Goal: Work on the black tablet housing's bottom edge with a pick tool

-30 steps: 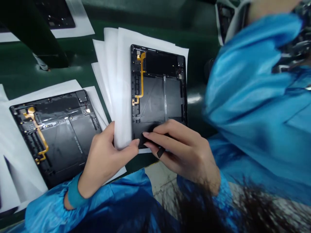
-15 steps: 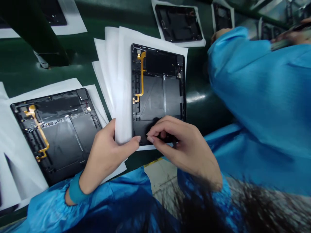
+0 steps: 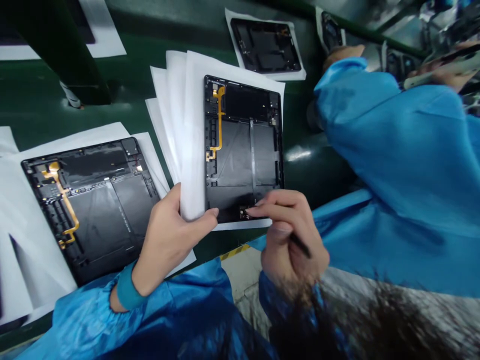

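A black tablet back housing [image 3: 236,165], with a gold flex cable [image 3: 220,120] along its left side, lies on a stack of white sheets [image 3: 193,150]. My left hand [image 3: 172,235] grips its lower left corner, thumb on top of the housing, other fingers hidden beneath the sheets. At the lower edge, the index and middle fingertips of my right hand [image 3: 294,235] touch a small board [image 3: 244,212] inside the housing. A thin dark stick-like tool [image 3: 300,246] is tucked in that hand; its exact kind does not show.
To the left, another tablet housing [image 3: 101,215] lies on white sheets. A further housing [image 3: 266,45] sits on paper at the back. A green post [image 3: 60,55] stands on the green bench [image 3: 131,90]. On the right, a co-worker's blue sleeve [image 3: 393,150] reaches in close.
My right hand has shifted right and turned, its fingers straightening from a pinch. The small board at the lower edge and the dark tool now show. My left hand keeps its hold.
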Action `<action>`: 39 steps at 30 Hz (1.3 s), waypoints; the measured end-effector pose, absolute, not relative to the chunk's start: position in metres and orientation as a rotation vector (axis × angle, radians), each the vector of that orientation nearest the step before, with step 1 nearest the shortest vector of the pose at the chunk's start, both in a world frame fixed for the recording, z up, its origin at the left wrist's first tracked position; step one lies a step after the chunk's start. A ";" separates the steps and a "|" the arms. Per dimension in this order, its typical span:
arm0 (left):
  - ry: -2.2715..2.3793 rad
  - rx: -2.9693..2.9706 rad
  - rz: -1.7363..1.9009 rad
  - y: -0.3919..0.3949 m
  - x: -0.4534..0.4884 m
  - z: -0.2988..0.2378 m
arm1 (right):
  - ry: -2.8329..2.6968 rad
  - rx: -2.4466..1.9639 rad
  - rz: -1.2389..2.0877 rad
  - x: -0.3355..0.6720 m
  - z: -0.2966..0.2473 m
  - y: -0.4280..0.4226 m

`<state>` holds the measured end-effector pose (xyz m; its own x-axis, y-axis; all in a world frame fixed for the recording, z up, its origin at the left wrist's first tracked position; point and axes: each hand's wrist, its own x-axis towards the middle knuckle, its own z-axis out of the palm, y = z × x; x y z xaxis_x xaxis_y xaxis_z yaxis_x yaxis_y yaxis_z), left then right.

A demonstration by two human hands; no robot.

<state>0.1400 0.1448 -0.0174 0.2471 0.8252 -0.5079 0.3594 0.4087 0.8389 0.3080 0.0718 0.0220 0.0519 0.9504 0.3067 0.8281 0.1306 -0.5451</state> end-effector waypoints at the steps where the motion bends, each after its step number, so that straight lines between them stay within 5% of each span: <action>1: 1.354 1.194 0.457 0.145 0.140 -0.017 | -1.811 -1.712 0.251 0.306 0.021 0.070; 19: 1.429 1.322 0.461 0.138 0.142 -0.021 | -2.655 -1.486 0.108 0.327 0.050 0.092; 39: 1.385 1.311 0.519 0.139 0.143 -0.023 | -2.422 -1.706 0.124 0.308 0.040 0.089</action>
